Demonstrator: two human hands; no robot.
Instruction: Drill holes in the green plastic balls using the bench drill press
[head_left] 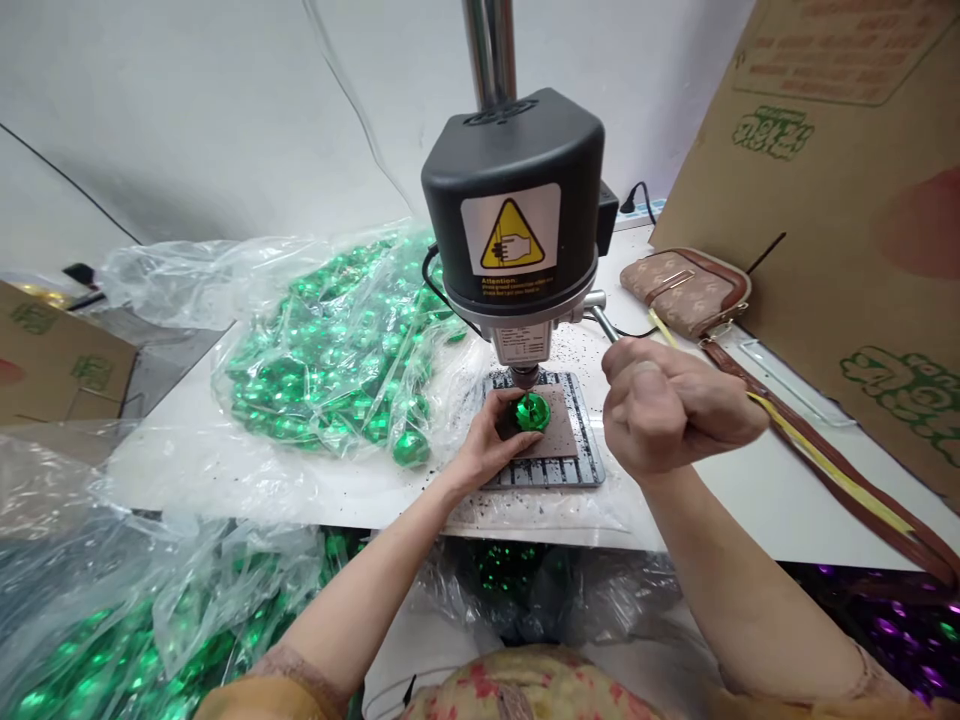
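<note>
A shiny green faceted ball [533, 411] rests on a brown board [559, 435] atop the slotted metal base [589, 465] of a small drill press [514, 215]. My left hand [499, 435] grips the ball from its left side, thumb in front and fingers behind. Directly above, the drill chuck [525, 377] is low over the ball, and a thin bit appears to meet its top. My right hand [671, 405] is closed in a fist around the press's feed lever [606, 325], right of the machine. The lever's far end is hidden inside that hand.
On the table's left lies a clear plastic bag of green balls [330, 350], with one loose green ball [410, 449] at its edge. A patterned handbag [682, 290] with a long strap sits right, before a large cardboard box [840, 220]. Dark shavings surround the base.
</note>
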